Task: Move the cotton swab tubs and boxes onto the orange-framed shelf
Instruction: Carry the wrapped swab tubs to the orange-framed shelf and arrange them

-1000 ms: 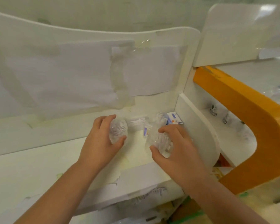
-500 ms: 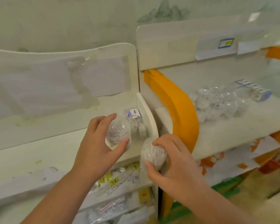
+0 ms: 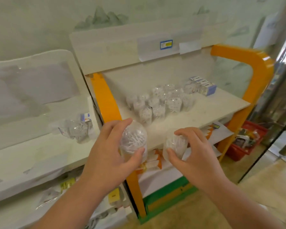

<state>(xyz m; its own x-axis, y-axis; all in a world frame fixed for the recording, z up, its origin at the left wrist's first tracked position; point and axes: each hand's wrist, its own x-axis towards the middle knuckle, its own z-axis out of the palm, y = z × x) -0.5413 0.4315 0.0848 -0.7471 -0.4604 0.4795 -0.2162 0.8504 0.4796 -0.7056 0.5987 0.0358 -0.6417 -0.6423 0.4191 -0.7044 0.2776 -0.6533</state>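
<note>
**Two tubs carried across to the orange shelf**

The left hand (image 3: 109, 156) grips one clear cotton swab tub (image 3: 133, 139); the right hand (image 3: 192, 154) grips another (image 3: 175, 143). A second ago both hovered at the white shelf (image 3: 31, 156); now they hang before the orange-framed shelf (image 3: 210, 111), ready to set down. Beyond, placed tubs (image 3: 160, 103) and boxes (image 3: 203, 85) cluster. Leftover tubs (image 3: 76, 129) remain on the white shelf. A red basket (image 3: 244, 142) sits on the floor.
</note>
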